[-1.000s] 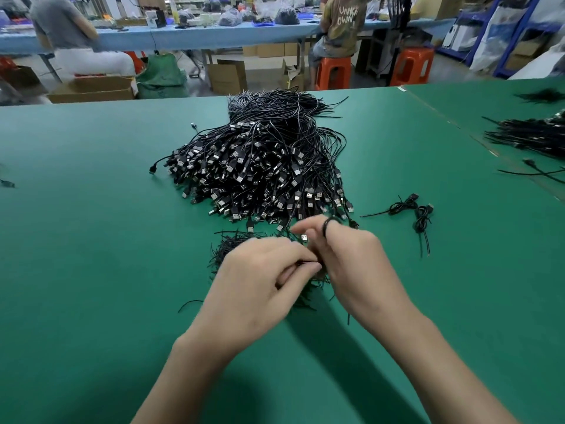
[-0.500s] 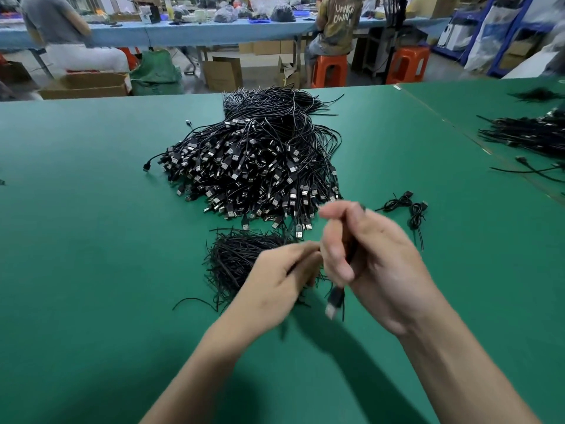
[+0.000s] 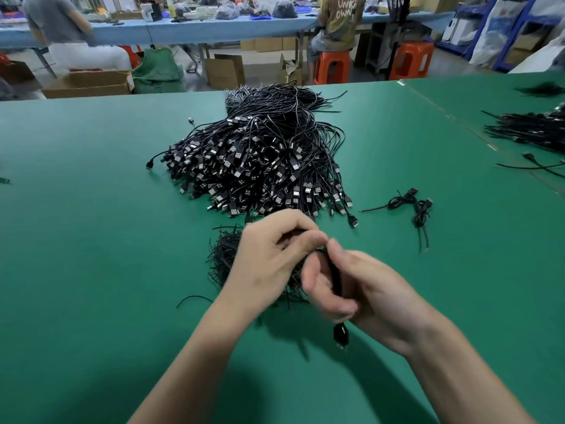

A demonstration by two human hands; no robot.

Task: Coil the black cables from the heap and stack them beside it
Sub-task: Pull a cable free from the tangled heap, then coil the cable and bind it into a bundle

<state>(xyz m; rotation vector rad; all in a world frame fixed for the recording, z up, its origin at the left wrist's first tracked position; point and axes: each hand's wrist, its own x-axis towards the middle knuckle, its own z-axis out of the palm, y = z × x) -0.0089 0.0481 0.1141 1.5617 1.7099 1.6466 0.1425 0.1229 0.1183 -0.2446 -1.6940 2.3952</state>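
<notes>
Green table mat [image 3: 91,240] fills my view. Above it the right hand [image 3: 367,295] is curled round a folded black cable [image 3: 337,278], whose plug [image 3: 341,335] dangles below the palm. The left hand [image 3: 269,258] pinches the top of that cable between thumb and forefinger, though blur softens the detail. Behind both hands lies the heap of USB cables [image 3: 263,166]. Two coiled cables [image 3: 411,206] sit to its right, well apart from the hands. A tuft of thin black ties [image 3: 223,255] lies under the left hand.
</notes>
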